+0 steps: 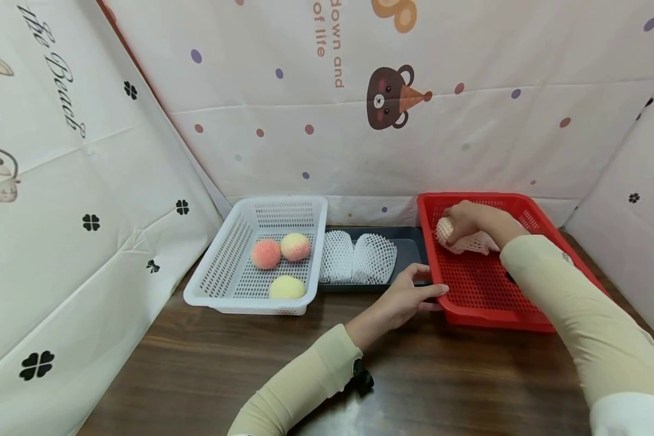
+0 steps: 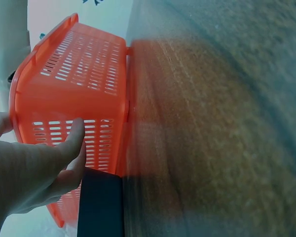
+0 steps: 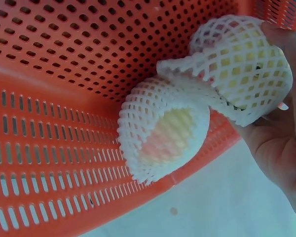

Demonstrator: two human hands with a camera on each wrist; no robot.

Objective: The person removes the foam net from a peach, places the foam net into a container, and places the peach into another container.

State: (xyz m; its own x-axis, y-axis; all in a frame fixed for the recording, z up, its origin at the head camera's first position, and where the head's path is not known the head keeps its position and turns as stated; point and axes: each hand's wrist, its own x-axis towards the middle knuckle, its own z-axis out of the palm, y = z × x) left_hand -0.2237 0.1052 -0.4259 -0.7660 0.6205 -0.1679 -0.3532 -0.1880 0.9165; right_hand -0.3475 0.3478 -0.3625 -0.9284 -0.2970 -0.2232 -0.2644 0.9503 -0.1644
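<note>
In the head view my right hand [image 1: 474, 223] is inside the red basket [image 1: 487, 290], gripping a peach in a white foam net [image 1: 444, 231]. The right wrist view shows the thumb over this netted peach [image 3: 244, 66], the other fingers mostly hidden behind it. A second netted peach [image 3: 165, 136] lies against it, yellow and pink showing through the net's opening. My left hand [image 1: 406, 297] holds the basket's near left corner, thumb at the rim. In the left wrist view the fingers [image 2: 71, 143] lie along the slotted outer wall.
A white basket [image 1: 212, 290] on the left holds a pink peach [image 1: 265, 254], a pink-and-yellow peach [image 1: 295, 247] and a yellow one [image 1: 286, 287]. Between the baskets, a dark tray [image 1: 409, 245] bears white foam nets [image 1: 375, 259]. Patterned cloth [image 1: 332, 151] walls the brown table [image 1: 207, 357].
</note>
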